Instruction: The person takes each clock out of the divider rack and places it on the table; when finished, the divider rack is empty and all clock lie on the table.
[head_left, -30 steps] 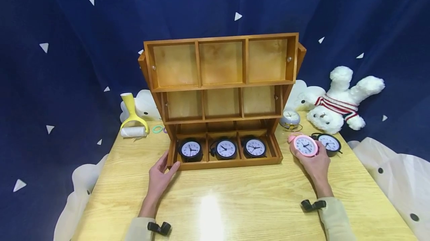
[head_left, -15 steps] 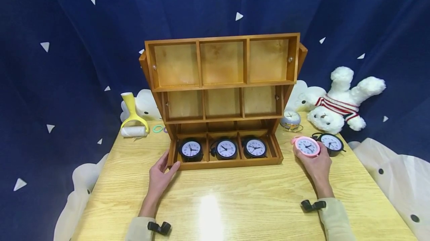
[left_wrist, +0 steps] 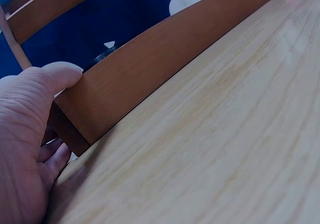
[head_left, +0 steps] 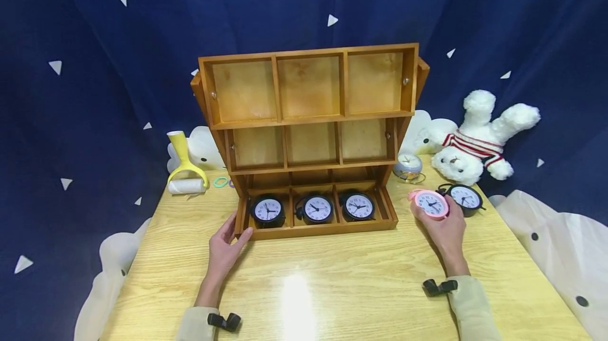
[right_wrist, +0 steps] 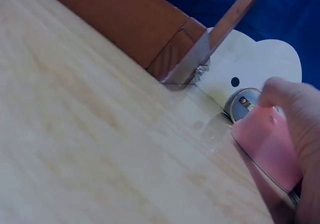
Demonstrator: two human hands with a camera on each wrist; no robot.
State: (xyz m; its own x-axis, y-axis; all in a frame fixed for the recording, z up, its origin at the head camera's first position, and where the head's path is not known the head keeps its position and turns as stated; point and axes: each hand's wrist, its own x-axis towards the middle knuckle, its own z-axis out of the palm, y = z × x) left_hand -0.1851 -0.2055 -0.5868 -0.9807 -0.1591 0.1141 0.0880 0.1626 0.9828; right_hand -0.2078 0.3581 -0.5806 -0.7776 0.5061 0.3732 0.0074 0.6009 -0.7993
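Note:
At the front left corner of the wooden tiered shelf [head_left: 313,233], my left hand [head_left: 225,251] grips the bottom tray, its thumb on the front rim and its fingers round the side. In the left wrist view the thumb [left_wrist: 65,75] lies over that corner. My right hand [head_left: 446,233] holds a pink alarm clock [head_left: 431,204], dial up, to the right of the shelf. Its pink casing [right_wrist: 267,141] shows in the right wrist view. Three black alarm clocks sit in the bottom compartments: left [head_left: 267,210], middle [head_left: 317,209] and right [head_left: 358,207].
Beside the pink clock lies another black alarm clock [head_left: 465,197]. A grey-blue clock [head_left: 408,166] stands behind, near a white teddy bear [head_left: 475,145] lying upside down. On the left are a yellow lint roller [head_left: 182,164] and a green ring [head_left: 220,182]. The shelf's upper compartments hold nothing.
The head view has shifted slightly, moving the whole scene a little left and up. Both hands keep their holds, and the pink clock stays near the black one.

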